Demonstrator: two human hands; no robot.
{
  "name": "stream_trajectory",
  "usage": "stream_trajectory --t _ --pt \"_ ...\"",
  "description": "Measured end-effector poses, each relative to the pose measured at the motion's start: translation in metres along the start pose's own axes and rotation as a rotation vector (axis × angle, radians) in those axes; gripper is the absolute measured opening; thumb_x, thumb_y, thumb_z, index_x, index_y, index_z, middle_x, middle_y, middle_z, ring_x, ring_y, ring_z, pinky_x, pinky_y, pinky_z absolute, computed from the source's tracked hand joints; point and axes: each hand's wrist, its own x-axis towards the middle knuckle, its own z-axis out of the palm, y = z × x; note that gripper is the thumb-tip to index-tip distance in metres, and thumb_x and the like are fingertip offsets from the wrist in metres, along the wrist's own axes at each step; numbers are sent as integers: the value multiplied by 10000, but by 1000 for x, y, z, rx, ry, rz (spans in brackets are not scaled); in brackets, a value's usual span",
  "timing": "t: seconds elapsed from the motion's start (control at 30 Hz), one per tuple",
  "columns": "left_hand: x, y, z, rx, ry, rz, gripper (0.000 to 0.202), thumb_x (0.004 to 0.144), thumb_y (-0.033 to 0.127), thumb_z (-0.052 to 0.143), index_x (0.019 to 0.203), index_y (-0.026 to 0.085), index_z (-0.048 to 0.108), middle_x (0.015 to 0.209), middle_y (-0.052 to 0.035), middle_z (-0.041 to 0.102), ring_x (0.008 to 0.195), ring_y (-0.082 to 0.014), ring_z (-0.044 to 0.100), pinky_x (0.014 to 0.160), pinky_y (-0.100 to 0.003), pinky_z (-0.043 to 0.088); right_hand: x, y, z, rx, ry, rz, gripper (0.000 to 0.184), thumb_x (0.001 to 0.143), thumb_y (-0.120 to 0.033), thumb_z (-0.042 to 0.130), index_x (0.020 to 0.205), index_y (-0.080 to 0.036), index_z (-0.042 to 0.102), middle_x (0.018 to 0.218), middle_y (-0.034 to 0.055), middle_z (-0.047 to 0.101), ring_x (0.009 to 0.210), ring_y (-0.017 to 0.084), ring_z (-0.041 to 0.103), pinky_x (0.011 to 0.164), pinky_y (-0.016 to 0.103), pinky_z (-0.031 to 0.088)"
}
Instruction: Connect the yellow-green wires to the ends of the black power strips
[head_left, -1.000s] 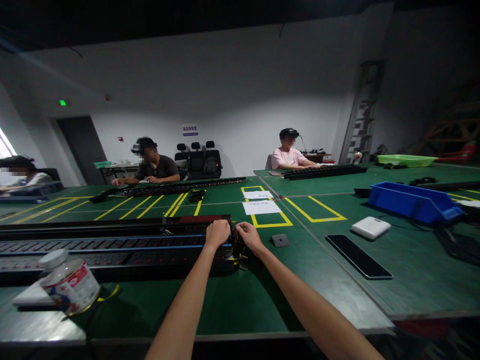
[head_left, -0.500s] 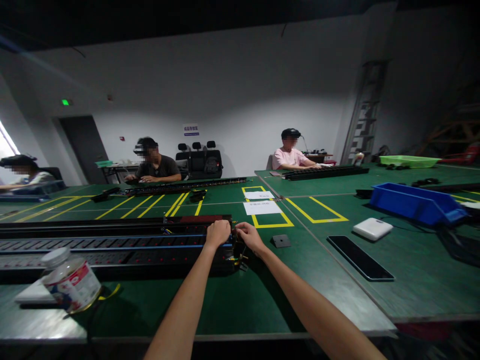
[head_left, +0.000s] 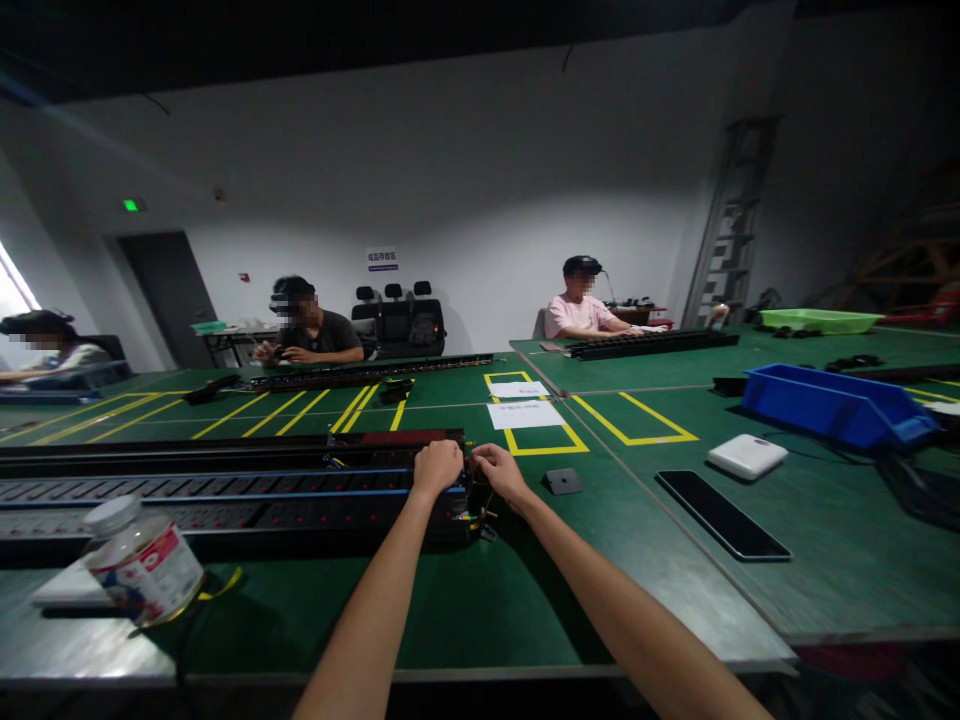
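A long black power strip unit [head_left: 225, 490] with blue edging and rows of sockets lies across the green table in front of me. My left hand [head_left: 436, 466] is curled into a fist on its right end, pressing down on the housing. My right hand [head_left: 498, 470] is right beside it, fingers pinched at the open end where yellow and dark wires [head_left: 475, 516] stick out. What the pinched fingers hold is too small to make out.
A plastic jar with a red and white label [head_left: 142, 566] lies at my left. A small dark plate [head_left: 562, 481], a black flat strip [head_left: 721, 514], a white box [head_left: 747, 456] and a blue bin [head_left: 832, 404] sit to the right. Three other people sit at the far tables.
Both hands stay at the right end of the strip with hardly any movement. The view has shifted slightly.
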Motion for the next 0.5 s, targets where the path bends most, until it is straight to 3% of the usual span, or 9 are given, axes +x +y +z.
stream_trajectory --t 0.5 --pt "1 1 0 28 -22 -10 433 981 291 343 1041 215 765 1064 -137 764 1015 -284 724 904 -389 540 1 -2 -2 -35 -13 27 237 736 -338 675 901 -167 677 663 11 667 577 149 571 539 243 406"
